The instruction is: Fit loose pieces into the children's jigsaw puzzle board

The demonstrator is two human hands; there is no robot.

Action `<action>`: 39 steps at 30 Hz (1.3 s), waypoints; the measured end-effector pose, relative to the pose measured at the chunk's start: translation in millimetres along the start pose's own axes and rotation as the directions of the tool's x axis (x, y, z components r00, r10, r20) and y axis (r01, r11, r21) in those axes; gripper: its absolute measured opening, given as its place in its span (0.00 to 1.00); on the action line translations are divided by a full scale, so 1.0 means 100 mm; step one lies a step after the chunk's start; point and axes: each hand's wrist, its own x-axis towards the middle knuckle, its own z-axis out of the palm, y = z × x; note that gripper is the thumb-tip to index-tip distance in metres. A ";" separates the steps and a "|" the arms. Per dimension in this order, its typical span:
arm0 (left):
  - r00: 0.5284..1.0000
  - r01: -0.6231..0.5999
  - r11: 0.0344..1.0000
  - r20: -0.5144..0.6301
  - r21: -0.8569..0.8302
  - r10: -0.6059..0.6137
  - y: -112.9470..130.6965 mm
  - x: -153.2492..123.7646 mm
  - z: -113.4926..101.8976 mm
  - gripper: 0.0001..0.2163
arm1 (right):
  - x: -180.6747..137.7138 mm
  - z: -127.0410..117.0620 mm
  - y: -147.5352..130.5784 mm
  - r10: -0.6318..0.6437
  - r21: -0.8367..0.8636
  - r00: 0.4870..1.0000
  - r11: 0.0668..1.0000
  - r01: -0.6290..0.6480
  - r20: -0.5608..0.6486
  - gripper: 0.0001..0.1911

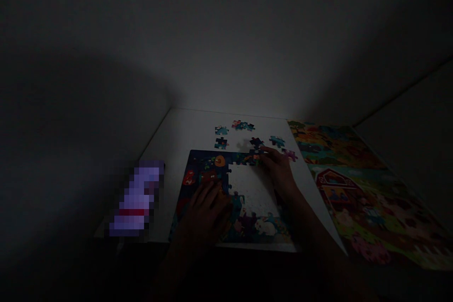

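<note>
In dim light a partly built jigsaw puzzle [212,170] lies on a white table [177,137], with a bare white gap in its middle. My left hand [207,207] rests flat on the puzzle's left part, fingers stretched out. My right hand [279,167] reaches to the puzzle's upper right edge, its fingertips pinched on a puzzle piece [255,155] at the border. Several loose pieces [242,125] lie scattered on the table beyond the puzzle.
A large colourful farm-picture board [357,198] lies to the right of the table. A blurred purple object [138,198] sits at the table's left edge. A plain wall rises behind; the surroundings are very dark.
</note>
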 end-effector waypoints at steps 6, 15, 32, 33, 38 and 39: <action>1.000 -0.016 1.000 -0.018 0.024 0.017 -0.02 -0.01 0.02 0.14 | -0.01 -0.01 0.05 -0.007 -0.017 0.997 1.000 0.008 0.075 0.25; 1.000 -0.005 1.000 -0.011 0.005 0.005 -0.02 -0.02 0.01 0.14 | 0.25 0.31 -0.10 -0.095 -0.128 0.923 0.980 0.153 0.372 0.10; 0.998 0.036 0.998 -0.054 -0.057 -0.039 0.03 -0.01 -0.02 0.12 | 0.81 0.90 -0.09 -0.219 -0.643 0.823 0.531 0.551 0.525 0.16; 0.998 0.033 0.998 -0.054 -0.054 -0.036 0.03 -0.01 -0.02 0.12 | 0.76 0.85 -0.04 -0.223 -0.664 0.826 0.504 0.552 0.518 0.19; 0.999 0.026 0.999 -0.035 -0.039 -0.027 0.02 -0.01 -0.01 0.13 | 0.70 0.90 0.03 -0.228 -0.676 0.850 0.524 0.518 0.475 0.18; 0.999 0.033 0.999 -0.032 -0.035 -0.034 0.02 -0.01 0.00 0.13 | 0.74 0.92 0.01 -0.213 -0.656 0.855 0.563 0.502 0.472 0.16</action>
